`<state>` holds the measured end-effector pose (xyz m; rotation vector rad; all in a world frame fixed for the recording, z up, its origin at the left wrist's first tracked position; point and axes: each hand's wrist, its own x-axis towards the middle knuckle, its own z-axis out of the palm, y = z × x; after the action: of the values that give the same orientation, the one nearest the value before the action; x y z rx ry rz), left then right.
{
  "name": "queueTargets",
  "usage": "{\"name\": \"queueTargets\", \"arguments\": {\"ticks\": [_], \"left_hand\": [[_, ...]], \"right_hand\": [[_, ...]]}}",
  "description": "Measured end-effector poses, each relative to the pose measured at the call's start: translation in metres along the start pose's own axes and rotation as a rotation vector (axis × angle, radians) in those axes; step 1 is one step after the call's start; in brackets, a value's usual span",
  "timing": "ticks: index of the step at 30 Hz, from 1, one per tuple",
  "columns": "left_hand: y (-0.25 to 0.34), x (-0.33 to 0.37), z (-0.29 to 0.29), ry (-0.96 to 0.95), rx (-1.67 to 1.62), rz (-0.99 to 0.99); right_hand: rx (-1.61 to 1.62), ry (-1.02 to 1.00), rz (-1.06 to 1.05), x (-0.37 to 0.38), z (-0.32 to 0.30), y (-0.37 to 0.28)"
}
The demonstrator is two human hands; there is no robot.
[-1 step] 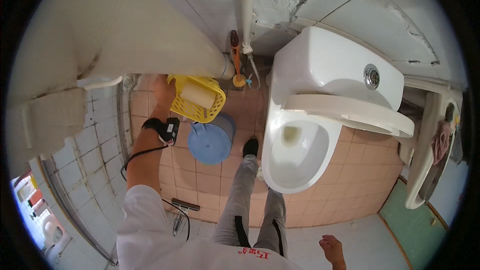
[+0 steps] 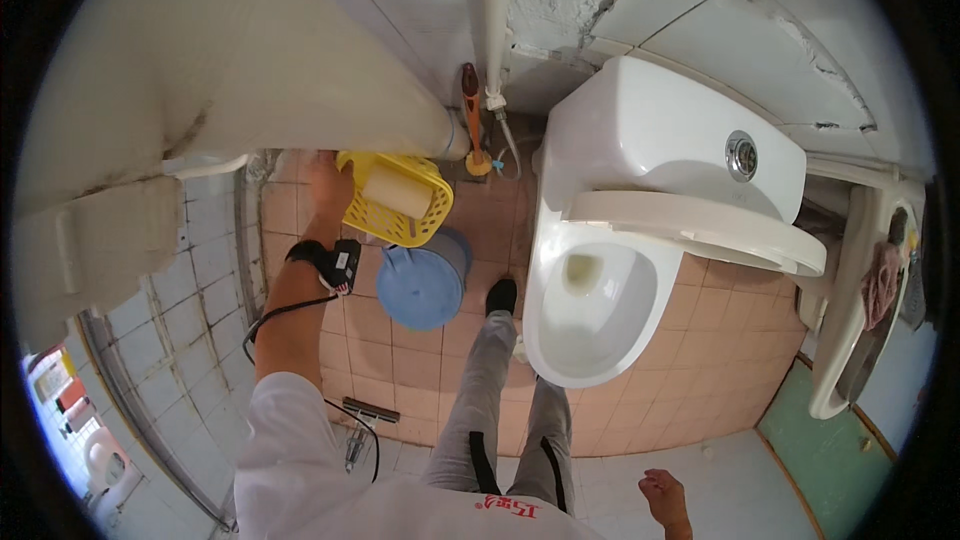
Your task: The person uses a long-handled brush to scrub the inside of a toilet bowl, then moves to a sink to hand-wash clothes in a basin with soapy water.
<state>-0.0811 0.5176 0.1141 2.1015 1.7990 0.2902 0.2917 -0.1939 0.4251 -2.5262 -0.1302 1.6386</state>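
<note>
Stretched forward on the left, my left hand (image 2: 327,183) is closed on the left rim of a yellow plastic basket (image 2: 432,223); its fingertips are hidden at the rim. Inside the basket lies a pale cream roll (image 2: 397,192), probably paper. Partly under the basket, a blue bucket with a lid (image 2: 420,288) stands on the tiles. My right hand (image 2: 662,495) hangs low at the right, away from everything, its fingers curled in and nothing visible in them. A black band with a small box (image 2: 343,262) and a cable sits on my left wrist.
A white toilet (image 2: 590,330) with its seat raised stands right of my legs. An orange-handled brush (image 2: 473,120) leans by the white pipe (image 2: 497,20). A large pale drain pipe (image 2: 300,70) fills the upper left. A squeegee-like tool (image 2: 370,410) lies on the floor.
</note>
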Motion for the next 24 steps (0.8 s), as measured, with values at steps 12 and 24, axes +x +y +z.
{"name": "queueTargets", "arguments": {"ticks": [12, 24], "left_hand": [[0.149, -0.109, -0.048, -0.234, -0.420, 0.061], [0.254, 0.043, 0.095, 0.021, -0.354, 0.229]], "right_hand": [[0.173, -0.007, -0.025, 0.011, 0.005, 0.031], [-0.013, 0.048, -0.011, -0.020, 0.014, 0.023]]}}
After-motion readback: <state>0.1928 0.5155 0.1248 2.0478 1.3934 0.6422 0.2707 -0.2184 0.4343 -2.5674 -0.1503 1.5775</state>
